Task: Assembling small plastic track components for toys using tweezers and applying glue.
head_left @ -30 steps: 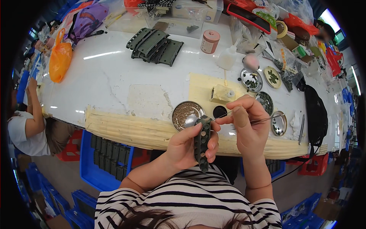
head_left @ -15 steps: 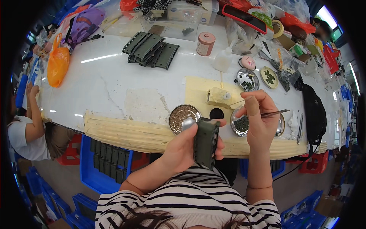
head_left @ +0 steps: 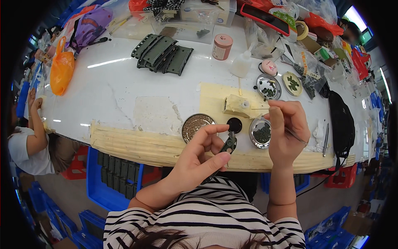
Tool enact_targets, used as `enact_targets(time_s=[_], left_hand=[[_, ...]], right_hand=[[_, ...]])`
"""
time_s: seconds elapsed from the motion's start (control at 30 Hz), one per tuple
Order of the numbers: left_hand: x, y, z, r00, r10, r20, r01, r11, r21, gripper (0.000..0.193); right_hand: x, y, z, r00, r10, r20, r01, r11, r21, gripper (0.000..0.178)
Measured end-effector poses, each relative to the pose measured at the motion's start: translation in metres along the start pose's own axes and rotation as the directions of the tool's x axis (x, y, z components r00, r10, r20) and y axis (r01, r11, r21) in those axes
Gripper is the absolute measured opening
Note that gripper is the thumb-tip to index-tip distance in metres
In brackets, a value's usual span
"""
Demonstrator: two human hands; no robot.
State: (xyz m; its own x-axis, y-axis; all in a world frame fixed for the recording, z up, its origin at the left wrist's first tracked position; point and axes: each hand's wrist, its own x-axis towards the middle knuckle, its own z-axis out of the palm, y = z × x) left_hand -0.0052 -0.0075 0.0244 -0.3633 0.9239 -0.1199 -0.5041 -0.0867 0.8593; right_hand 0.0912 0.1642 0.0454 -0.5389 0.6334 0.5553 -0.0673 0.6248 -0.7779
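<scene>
My left hand (head_left: 199,159) is closed around a dark green plastic casing (head_left: 229,145), held edge-on above the table's front edge. Most of the casing is hidden by the fingers. My right hand (head_left: 289,135) pinches a thin needle-like rod (head_left: 261,108) between thumb and forefinger. Its tip points left at a small nozzle on a tape-wrapped block (head_left: 233,106). Metal tweezers (head_left: 297,137) are tucked in the same hand, partly hidden. Nearby are a metal dish of dark green bits (head_left: 251,138), a dish of brown grains (head_left: 183,132) and a small black round cup (head_left: 234,125).
Several curved green casings (head_left: 159,54) lie stacked farther back. Behind the dishes stand a pink jar (head_left: 222,47) and a white squeeze bottle (head_left: 241,64). A black pouch (head_left: 342,124) lies at right. Below the table, a blue crate (head_left: 93,182) holds more casings. A person (head_left: 37,141) sits at far left.
My left hand has turned the casing from its broad face to its edge. The right hand has shifted slightly right and down, and the tweezers have swung to point lower.
</scene>
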Motion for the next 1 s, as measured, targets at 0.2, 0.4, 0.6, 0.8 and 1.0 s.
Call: enact_targets(time_s=[0.2, 0.4, 0.6, 0.8, 1.0], left_hand=[[0.000, -0.002, 0.000, 1.000, 0.005, -0.005, -0.003, 0.971, 0.237, 0.047], [-0.001, -0.002, 0.003, 1.000, 0.015, -0.010, -0.012, 0.960, 0.279, 0.045], [-0.002, -0.002, 0.004, 1.000, 0.022, -0.012, -0.018, 0.955, 0.297, 0.044], [-0.002, -0.003, 0.004, 0.999, 0.036, -0.016, -0.029, 0.951, 0.308, 0.044], [-0.001, -0.009, -0.001, 0.995, 0.093, 0.020, -0.095, 0.943, 0.319, 0.044]], right_hand=[[-0.016, -0.015, -0.002, 0.943, 0.156, 0.295, -0.295, 0.802, 0.519, 0.014], [-0.018, -0.011, -0.001, 0.917, 0.182, 0.354, -0.359, 0.764, 0.536, 0.016], [-0.018, -0.014, -0.002, 0.912, 0.186, 0.364, -0.361, 0.785, 0.504, 0.015], [-0.019, -0.014, -0.002, 0.908, 0.195, 0.372, -0.368, 0.797, 0.480, 0.014], [-0.018, -0.013, 0.000, 0.909, 0.227, 0.350, -0.394, 0.743, 0.541, 0.016]])
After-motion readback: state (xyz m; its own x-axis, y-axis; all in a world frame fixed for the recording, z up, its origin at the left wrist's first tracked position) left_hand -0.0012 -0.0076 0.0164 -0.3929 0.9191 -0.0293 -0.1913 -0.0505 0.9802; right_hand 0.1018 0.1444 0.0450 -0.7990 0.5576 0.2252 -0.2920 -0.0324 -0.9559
